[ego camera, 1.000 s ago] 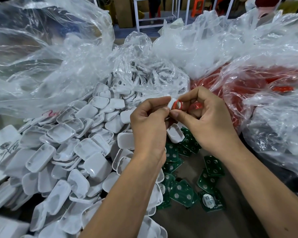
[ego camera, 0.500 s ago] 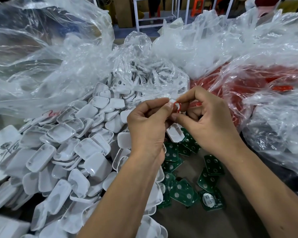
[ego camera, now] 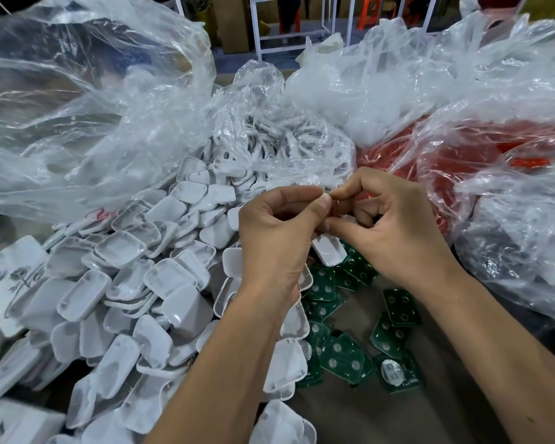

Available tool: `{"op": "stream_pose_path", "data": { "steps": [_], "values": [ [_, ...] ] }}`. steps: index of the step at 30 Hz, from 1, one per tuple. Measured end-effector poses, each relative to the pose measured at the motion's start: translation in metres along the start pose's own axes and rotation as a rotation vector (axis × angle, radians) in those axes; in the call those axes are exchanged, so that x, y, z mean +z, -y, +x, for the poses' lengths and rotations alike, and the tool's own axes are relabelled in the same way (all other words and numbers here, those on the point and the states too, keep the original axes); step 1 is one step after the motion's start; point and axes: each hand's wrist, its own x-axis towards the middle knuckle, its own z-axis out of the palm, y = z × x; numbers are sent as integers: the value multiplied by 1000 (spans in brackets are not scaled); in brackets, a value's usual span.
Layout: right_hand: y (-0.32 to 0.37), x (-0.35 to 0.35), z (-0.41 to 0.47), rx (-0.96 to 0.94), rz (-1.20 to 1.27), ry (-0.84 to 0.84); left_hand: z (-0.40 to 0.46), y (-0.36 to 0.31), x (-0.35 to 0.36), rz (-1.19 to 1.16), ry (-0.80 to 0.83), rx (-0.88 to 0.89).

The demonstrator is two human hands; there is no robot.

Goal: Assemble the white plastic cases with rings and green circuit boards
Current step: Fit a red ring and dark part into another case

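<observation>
Two hands meet above the heap — your left hand and right hand pinch fingertips on a small piece, too hidden to identify. White cases are piled on the counter at left; green circuit boards lie below your wrists; red parts show through a plastic bag at right.
</observation>
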Motion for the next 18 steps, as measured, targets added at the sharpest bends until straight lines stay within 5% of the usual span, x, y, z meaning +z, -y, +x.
{"op": "stream_pose_path", "data": {
  "steps": [10, 18],
  "values": [
    [-5, -7, 3, 88, 131, -26, 6, 0, 1, -114, -7, -97],
    [-4, -3, 4, -42, -181, -207, 4, 8, 3, 145, 47, 113]
  ]
}}
